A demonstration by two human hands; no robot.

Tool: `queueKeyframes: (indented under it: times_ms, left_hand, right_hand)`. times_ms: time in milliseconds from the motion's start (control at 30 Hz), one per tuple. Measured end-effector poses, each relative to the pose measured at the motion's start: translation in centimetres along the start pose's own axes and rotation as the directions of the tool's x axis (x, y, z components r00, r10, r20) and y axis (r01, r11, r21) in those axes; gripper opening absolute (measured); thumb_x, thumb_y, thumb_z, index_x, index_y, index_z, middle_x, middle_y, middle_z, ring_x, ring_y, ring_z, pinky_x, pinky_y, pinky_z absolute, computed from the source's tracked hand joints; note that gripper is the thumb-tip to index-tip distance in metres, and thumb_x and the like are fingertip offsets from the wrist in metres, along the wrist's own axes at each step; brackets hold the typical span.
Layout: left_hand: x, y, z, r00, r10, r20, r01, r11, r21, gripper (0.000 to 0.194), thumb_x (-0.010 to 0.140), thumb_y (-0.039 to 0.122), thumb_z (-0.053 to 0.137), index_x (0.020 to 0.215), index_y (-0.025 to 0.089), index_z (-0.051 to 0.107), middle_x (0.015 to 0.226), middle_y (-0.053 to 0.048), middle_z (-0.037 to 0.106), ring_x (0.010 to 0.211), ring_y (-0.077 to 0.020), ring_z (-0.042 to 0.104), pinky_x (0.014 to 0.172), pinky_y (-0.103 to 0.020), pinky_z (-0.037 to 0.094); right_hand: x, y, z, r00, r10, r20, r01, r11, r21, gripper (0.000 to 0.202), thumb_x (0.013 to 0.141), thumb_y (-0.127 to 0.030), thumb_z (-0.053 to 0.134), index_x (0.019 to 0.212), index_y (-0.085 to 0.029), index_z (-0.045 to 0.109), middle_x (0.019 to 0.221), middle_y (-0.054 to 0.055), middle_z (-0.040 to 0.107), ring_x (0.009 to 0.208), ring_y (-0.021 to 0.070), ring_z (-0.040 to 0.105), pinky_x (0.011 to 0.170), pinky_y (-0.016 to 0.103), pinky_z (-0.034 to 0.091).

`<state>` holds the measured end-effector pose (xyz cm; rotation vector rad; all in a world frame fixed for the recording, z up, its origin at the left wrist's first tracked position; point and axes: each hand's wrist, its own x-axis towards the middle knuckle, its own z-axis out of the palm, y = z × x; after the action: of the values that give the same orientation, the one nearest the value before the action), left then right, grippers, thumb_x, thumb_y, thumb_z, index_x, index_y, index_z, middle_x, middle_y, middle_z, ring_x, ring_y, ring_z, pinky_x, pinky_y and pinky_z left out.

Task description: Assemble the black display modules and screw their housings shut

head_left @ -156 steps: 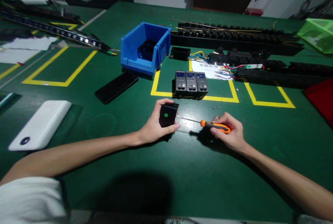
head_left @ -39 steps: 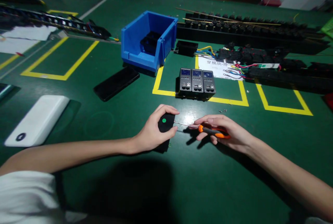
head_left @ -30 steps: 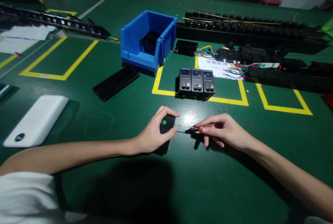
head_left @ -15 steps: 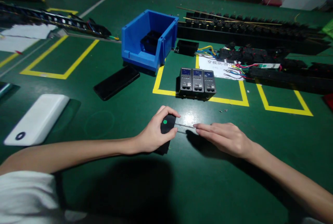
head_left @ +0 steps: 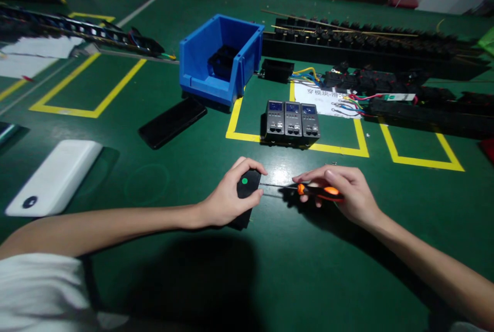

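Black with a green dot, the box (head_left: 247,186) is well in front of the blue bin (head_left: 208,90), on the near side, clasped by the fingers of the left hand (head_left: 221,201). An orange-and-black screwdriver (head_left: 322,192), gripped in the fingers of the right hand (head_left: 357,195), points its shaft at the box's right side. Three grey units (head_left: 293,120) stand on the green counter (head_left: 309,275), right and in front of the bin; a dark phone (head_left: 172,123) lies to its front left.

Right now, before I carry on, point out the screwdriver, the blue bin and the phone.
Orange-and-black screwdriver (head_left: 301,189): head view, handle's orange front end.
Blue open-front bin (head_left: 205,90): head view, low front wall.
Black phone (head_left: 172,123): head view, middle of its upper face.
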<state>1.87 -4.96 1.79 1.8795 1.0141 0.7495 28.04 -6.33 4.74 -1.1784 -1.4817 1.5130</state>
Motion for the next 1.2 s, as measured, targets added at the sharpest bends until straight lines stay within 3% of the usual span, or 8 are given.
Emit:
queueKeyframes:
  times_ms: [133, 300, 600, 667, 767, 867, 967, 1200]
  left_hand:
    - [0.1, 0.0, 0.0, 1.0, 0.001, -0.007, -0.001, 1.0, 0.004, 0.028, 0.081, 0.017, 0.059, 0.108, 0.02, 0.052, 0.108, -0.006, 0.054, 0.104, -0.0213, 0.054, 0.096, -0.038, 0.043]
    - [0.1, 0.0, 0.0, 1.0, 0.007, 0.001, -0.007, 1.0, 0.024, 0.028, 0.08, 0.016, 0.059, 0.107, 0.02, 0.051, 0.106, -0.005, 0.054, 0.103, -0.0207, 0.053, 0.095, -0.037, 0.042]
    - [0.1, 0.0, 0.0, 1.0, 0.007, 0.0, -0.007, 1.0, 0.017, 0.028, 0.08, 0.014, 0.058, 0.107, 0.02, 0.051, 0.106, -0.005, 0.053, 0.103, -0.0201, 0.053, 0.095, -0.036, 0.041]
    - [0.1, 0.0, 0.0, 1.0, 0.006, 0.0, -0.006, 1.0, 0.017, 0.028, 0.079, 0.014, 0.058, 0.106, 0.02, 0.052, 0.106, -0.005, 0.053, 0.102, -0.0202, 0.053, 0.094, -0.036, 0.042]
    - [0.1, 0.0, 0.0, 1.0, 0.003, -0.002, -0.003, 1.0, 0.018, 0.028, 0.079, 0.015, 0.058, 0.106, 0.02, 0.052, 0.106, -0.005, 0.053, 0.102, -0.0202, 0.054, 0.094, -0.036, 0.042]
    - [0.1, 0.0, 0.0, 1.0, 0.001, -0.011, -0.001, 1.0, 0.022, 0.028, 0.079, 0.016, 0.058, 0.106, 0.02, 0.052, 0.106, -0.005, 0.054, 0.101, -0.0205, 0.054, 0.094, -0.036, 0.043]
    - [0.0, -0.1, 0.1, 1.0, 0.003, -0.018, -0.003, 1.0, 0.024, 0.028, 0.079, 0.017, 0.058, 0.106, 0.02, 0.052, 0.105, -0.005, 0.055, 0.101, -0.0208, 0.054, 0.094, -0.036, 0.043]
    - [0.1, 0.0, 0.0, 1.0, 0.01, -0.009, -0.009, 1.0, 0.014, 0.027, 0.08, 0.016, 0.058, 0.106, 0.02, 0.052, 0.106, -0.005, 0.054, 0.102, -0.0201, 0.054, 0.094, -0.035, 0.042]
  right_hand:
    - [0.9, -0.2, 0.0, 0.926, 0.349, 0.144, -0.378, 0.856, 0.352, 0.037, 0.092, -0.043, 0.053, 0.103, -0.012, 0.071, 0.118, 0.019, 0.07, 0.075, 0.0213, 0.075, 0.044, 0.02, 0.052]
    - [1.1, 0.3, 0.0, 0.88, 0.391, 0.269, -0.46, 0.843, 0.278, 0.034, 0.081, -0.029, 0.074, 0.111, -0.015, 0.069, 0.12, 0.018, 0.069, 0.07, 0.0188, 0.076, 0.039, 0.013, 0.047]
    - [0.4, 0.3, -0.2, 0.94, 0.253, 0.23, -0.268, 0.963, 0.034, 0.039, 0.081, -0.034, 0.073, 0.115, -0.014, 0.07, 0.068, 0.004, 0.073, 0.05, 0.011, 0.066, 0.045, 0.019, 0.054]
    - [0.1, 0.2, -0.2, 0.959, 0.193, 0.208, -0.185, 0.981, -0.058, 0.035, 0.084, -0.034, 0.07, 0.113, -0.015, 0.071, 0.074, 0.005, 0.074, 0.052, 0.0119, 0.067, 0.048, 0.021, 0.057]
    - [-0.2, 0.1, -0.4, 0.974, -0.01, 0.226, 0.069, 0.965, -0.255, 0.027, 0.089, -0.029, 0.064, 0.112, -0.018, 0.071, 0.105, 0.01, 0.074, 0.057, 0.0119, 0.07, 0.052, 0.023, 0.06]
    - [-0.2, 0.3, -0.7, 0.897, -0.288, 0.336, 0.419, 0.798, -0.433, 0.028, 0.09, -0.018, 0.06, 0.117, -0.02, 0.068, 0.118, 0.01, 0.071, 0.089, 0.0185, 0.075, 0.074, 0.027, 0.063]
    - [-0.3, 0.7, -1.1, 0.786, -0.43, 0.444, 0.617, 0.593, -0.517, 0.035, 0.091, -0.013, 0.056, 0.124, -0.021, 0.064, 0.12, 0.01, 0.07, 0.107, 0.0209, 0.07, 0.089, 0.032, 0.06]
    - [-0.9, 1.0, -1.6, 0.667, -0.427, 0.61, 0.73, 0.214, -0.649, 0.041, 0.095, -0.013, 0.045, 0.134, -0.017, 0.055, 0.135, 0.015, 0.06, 0.078, 0.0208, 0.073, 0.057, 0.031, 0.059]
